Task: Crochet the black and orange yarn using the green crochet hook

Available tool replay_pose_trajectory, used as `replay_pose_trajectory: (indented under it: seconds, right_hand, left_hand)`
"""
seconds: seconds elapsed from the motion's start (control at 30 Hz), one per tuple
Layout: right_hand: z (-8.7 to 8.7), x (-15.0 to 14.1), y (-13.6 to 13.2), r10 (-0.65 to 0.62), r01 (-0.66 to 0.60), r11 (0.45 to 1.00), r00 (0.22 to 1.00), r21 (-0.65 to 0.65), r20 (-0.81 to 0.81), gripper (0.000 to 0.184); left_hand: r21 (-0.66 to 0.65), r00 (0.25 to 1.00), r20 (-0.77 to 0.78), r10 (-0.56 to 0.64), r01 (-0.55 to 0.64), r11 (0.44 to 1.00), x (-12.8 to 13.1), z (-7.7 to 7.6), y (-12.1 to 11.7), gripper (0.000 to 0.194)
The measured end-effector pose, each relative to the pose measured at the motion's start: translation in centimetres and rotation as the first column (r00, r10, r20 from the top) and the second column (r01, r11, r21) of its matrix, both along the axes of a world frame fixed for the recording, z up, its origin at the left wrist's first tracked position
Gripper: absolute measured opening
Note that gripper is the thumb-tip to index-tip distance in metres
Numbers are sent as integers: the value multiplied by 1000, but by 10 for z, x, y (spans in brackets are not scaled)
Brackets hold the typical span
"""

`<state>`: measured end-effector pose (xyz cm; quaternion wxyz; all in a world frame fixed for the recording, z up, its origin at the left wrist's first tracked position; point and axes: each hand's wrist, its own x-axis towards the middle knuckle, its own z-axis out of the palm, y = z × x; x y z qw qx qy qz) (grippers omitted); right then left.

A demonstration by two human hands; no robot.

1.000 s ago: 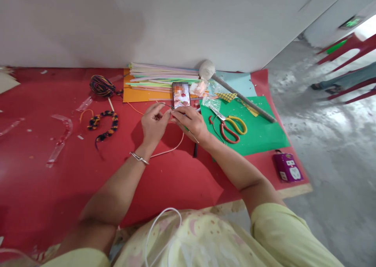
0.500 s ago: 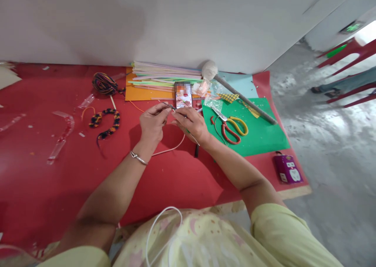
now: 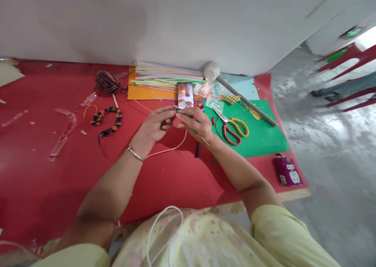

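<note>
My left hand (image 3: 160,122) is closed, its thumb and forefinger pinching a small dark bit of yarn (image 3: 175,108). Against it, my right hand (image 3: 196,124) is closed around a slim crochet hook (image 3: 204,140), whose pale end sticks out below the palm; its tip is hidden among the fingers. An orange strand (image 3: 142,105) runs toward the left hand from the side of a multicoloured yarn ball (image 3: 107,82). On the red table lies a curled black-and-orange crocheted strip (image 3: 117,120). Just beyond my fingers a phone (image 3: 185,96) leans upright with its screen lit.
Scissors (image 3: 235,130) lie on a green sheet (image 3: 261,141) to the right, near a grey stick with a white ball end (image 3: 211,70). Pastel strips (image 3: 167,73) rest on orange card. A purple box (image 3: 288,171) sits near the right edge. A white cable (image 3: 170,150) crosses under my hands.
Both hands have shifted slightly, with the left wrist lower and its fingers turned more open to view. The right hand has tilted a little, still gripping the hook.
</note>
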<state>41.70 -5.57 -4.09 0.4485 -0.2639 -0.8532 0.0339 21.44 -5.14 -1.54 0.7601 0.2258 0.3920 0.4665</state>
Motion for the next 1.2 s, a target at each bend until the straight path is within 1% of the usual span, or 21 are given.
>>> replay_pose_trajectory:
  seconds: [0.07,0.13,0.23,0.33,0.43,0.6,0.7,0.83,1.0,1.1,1.17,1.2]
  right_hand:
    - [3,4,2,70,-72,996,997,-47,-39,40]
    - [7,7,4,128,-137,985,987,-107,-93,41]
    - [13,11,6,159,-192,958,974,-212,-163,37]
    - [19,12,7,139,-186,937,975,-297,-172,30]
    - [23,14,8,121,-168,915,982,-366,-148,28]
    - [26,18,9,146,-199,891,977,-408,-156,24]
    - [27,19,8,125,-192,875,977,-444,-175,22]
    - [30,18,6,95,-194,847,971,-495,-219,22]
    - [35,20,5,114,-232,812,963,-536,-245,23]
    - [39,20,4,126,-271,768,952,-580,-278,24]
    - [41,20,3,113,-311,708,936,-634,-332,27]
    - [41,20,3,99,-337,665,924,-666,-368,29]
  left_hand:
    - [6,1000,1,-22,22,1000,-2,1,1,34]
    - [33,999,-31,7,-6,999,-3,1,1,34]
    - [60,996,-84,35,-30,998,-4,0,2,34]
    - [57,993,-115,22,-16,998,-5,-2,4,34]
    - [46,989,-148,8,-1,999,-7,-2,5,34]
    - [54,984,-179,-4,13,998,-9,-3,7,30]
    - [63,985,-175,-8,19,998,-10,-5,8,29]
    - [67,986,-168,-16,28,997,-12,-10,10,27]
    - [65,985,-169,-38,49,997,-12,-11,10,28]
    - [64,984,-167,-58,70,995,-13,-11,10,27]
    - [60,984,-163,-72,83,995,-14,-11,10,27]
    - [60,984,-160,-78,88,994,-14,-11,10,27]
